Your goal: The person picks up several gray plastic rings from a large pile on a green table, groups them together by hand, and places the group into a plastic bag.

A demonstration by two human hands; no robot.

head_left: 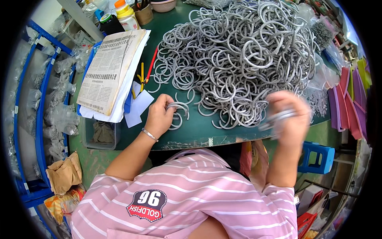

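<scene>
A big heap of grey C-shaped bangles, some with a braided-looking surface, covers much of the green table. At the near left of the heap, my left hand is closed on a few of these bangles, thumb and fingers pinching their ends. A loose bangle lies just below them on the table. My right hand, smeared by motion, is raised at the heap's near right edge. Several blurred grey bangles stick out of its fingers toward the left.
Left of the heap lie newspapers, yellow-handled pliers, a red pencil and white paper. A plastic bin is at the left edge. Coloured folders and a blue stool are at right.
</scene>
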